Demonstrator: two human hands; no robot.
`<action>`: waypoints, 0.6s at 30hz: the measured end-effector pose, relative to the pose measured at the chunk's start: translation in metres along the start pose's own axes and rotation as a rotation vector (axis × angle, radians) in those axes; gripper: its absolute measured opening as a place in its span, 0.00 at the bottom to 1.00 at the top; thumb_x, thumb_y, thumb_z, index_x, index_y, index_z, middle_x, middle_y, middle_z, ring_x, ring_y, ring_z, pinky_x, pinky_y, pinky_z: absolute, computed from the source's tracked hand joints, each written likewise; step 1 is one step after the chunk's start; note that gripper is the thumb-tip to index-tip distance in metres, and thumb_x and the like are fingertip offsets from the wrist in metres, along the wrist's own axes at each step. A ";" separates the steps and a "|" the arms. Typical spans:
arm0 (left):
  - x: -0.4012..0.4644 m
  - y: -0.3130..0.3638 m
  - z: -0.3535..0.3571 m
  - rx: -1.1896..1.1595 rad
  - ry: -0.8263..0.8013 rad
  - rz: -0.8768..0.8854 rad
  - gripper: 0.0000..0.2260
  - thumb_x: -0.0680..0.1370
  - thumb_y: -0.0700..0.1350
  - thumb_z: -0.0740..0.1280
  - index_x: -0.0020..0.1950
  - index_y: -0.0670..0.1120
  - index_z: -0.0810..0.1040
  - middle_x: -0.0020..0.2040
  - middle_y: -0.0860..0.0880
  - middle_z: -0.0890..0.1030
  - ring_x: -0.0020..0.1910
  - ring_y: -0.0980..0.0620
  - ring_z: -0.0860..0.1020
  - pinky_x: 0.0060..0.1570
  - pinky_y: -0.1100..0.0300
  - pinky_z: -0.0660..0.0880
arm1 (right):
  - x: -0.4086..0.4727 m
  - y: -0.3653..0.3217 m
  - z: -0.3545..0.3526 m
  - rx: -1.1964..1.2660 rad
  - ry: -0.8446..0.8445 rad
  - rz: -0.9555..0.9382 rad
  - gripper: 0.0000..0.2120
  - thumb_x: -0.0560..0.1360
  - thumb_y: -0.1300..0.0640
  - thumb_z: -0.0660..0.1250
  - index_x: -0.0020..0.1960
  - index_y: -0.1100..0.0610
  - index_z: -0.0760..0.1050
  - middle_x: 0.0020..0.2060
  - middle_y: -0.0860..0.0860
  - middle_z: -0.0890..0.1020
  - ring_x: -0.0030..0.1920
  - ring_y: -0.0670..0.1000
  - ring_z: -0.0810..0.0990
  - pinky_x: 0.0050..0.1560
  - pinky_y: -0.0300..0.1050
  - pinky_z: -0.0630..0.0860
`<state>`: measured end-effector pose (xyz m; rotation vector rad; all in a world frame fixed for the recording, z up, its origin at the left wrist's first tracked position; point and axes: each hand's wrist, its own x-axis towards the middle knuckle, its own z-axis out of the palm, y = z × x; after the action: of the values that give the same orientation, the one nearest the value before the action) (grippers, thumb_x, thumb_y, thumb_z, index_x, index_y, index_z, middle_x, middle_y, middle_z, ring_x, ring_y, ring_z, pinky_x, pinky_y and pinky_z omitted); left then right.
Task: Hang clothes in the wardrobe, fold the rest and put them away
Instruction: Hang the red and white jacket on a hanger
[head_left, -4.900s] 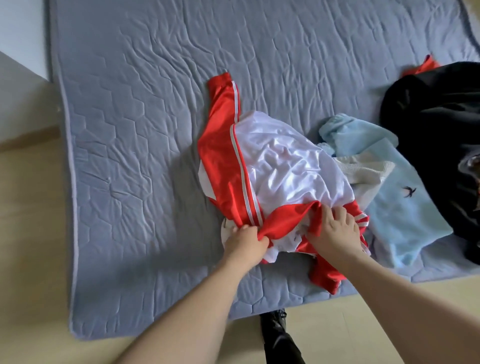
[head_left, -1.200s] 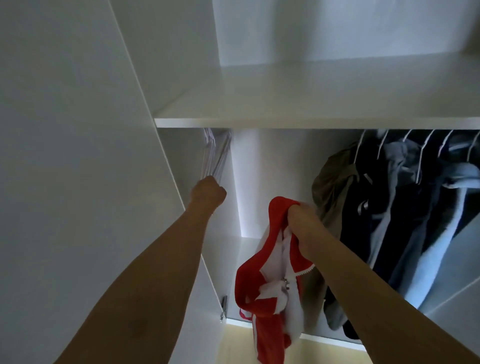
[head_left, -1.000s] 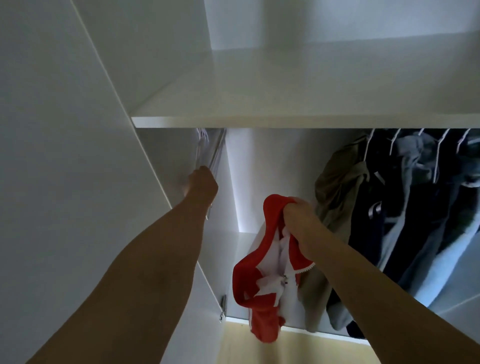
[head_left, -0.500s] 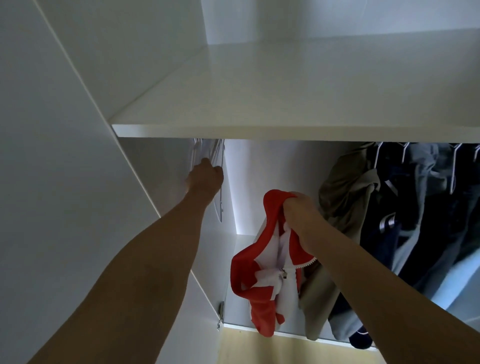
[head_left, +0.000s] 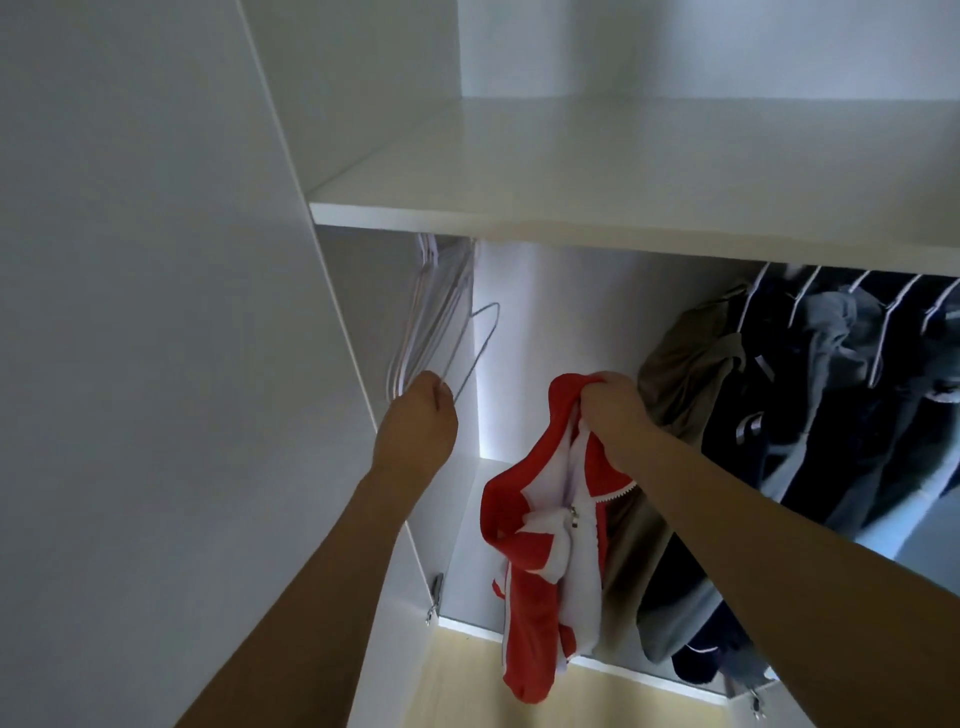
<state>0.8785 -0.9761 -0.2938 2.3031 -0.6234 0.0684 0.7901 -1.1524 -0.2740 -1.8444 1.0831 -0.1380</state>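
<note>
Our left hand (head_left: 415, 415) pinching a wire hanger (head_left: 117, 332) at ten o'clock, our right hand (head_left: 610, 405) gripping the red-and-white jacket (head_left: 524, 551) by its collar — dangling at six o'clock, hung clothes (head_left: 810, 415) at three o'clock

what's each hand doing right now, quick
Left hand: closed on a wire hanger, pulled from the bunch.
Right hand: closed on the red and white jacket.
</note>
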 end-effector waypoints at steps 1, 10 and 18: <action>-0.019 0.001 -0.011 0.045 -0.029 0.020 0.13 0.83 0.45 0.53 0.47 0.41 0.73 0.39 0.44 0.78 0.34 0.50 0.74 0.31 0.62 0.66 | 0.000 0.000 0.000 -0.075 -0.003 0.011 0.15 0.79 0.66 0.57 0.64 0.65 0.71 0.60 0.60 0.76 0.59 0.60 0.76 0.50 0.41 0.72; -0.184 0.059 -0.129 0.184 -0.089 0.099 0.10 0.82 0.47 0.56 0.45 0.49 0.74 0.28 0.53 0.71 0.28 0.56 0.71 0.31 0.63 0.65 | -0.036 0.002 -0.026 -0.816 -0.215 0.012 0.25 0.80 0.53 0.60 0.73 0.60 0.59 0.69 0.56 0.68 0.69 0.56 0.67 0.68 0.44 0.64; -0.273 0.106 -0.170 0.234 -0.117 0.100 0.11 0.82 0.49 0.55 0.44 0.49 0.73 0.30 0.65 0.74 0.32 0.64 0.72 0.32 0.66 0.67 | -0.016 0.036 -0.026 -1.022 -0.215 -0.130 0.32 0.74 0.45 0.68 0.72 0.58 0.64 0.62 0.54 0.73 0.61 0.55 0.73 0.62 0.46 0.68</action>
<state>0.6118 -0.8125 -0.1632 2.5131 -0.8289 0.0565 0.7456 -1.1633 -0.2825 -2.7403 0.9393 0.6417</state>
